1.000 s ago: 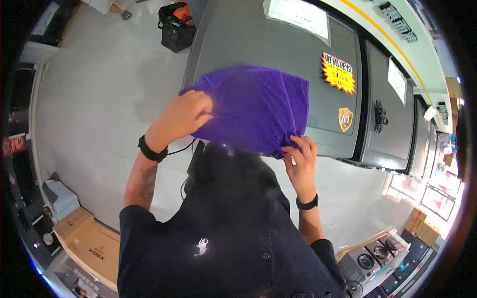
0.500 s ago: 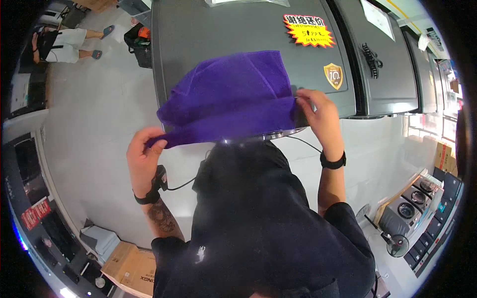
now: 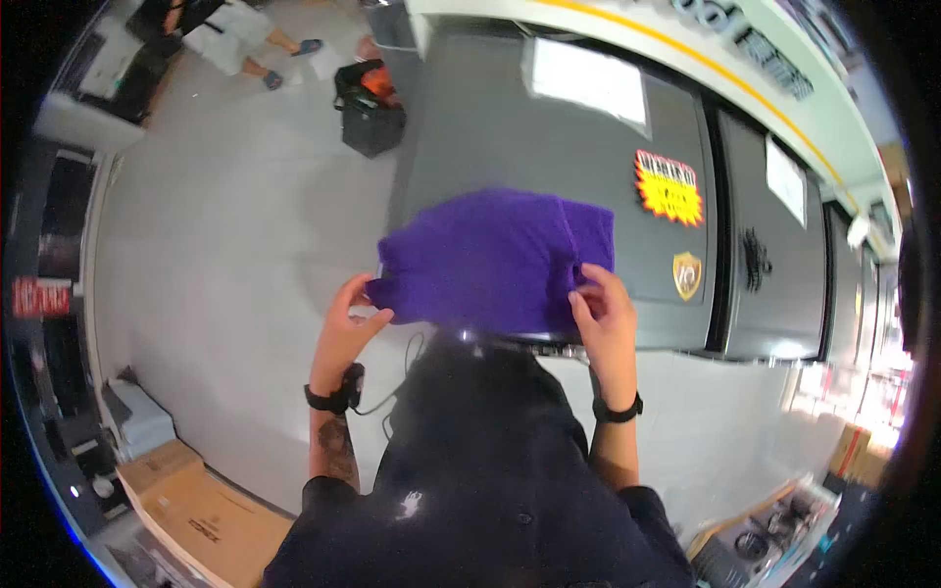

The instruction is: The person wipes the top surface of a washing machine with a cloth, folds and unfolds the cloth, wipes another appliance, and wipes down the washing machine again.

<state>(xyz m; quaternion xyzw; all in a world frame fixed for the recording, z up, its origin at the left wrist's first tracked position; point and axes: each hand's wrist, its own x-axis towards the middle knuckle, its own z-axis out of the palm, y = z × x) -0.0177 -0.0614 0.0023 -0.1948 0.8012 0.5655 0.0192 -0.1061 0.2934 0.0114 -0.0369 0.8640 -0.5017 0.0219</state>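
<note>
A purple cloth lies in loose folds over the front of a dark grey appliance top. At the cloth's left corner, my left hand grips the edge between thumb and fingers. My right hand pinches the cloth near its right end, where it is bunched. Part of the cloth hangs over the front edge, towards my body. The appliance's front face is mostly hidden beneath it.
On the same top are a yellow price sticker, a gold shield badge and a white sheet. Another dark appliance adjoins at right. A black bag, a cardboard box and a seated person are farther off.
My view has shifted, so the appliance sits lower and farther right. Both hands have drawn closer together, and the cloth between them is gathered narrower.
</note>
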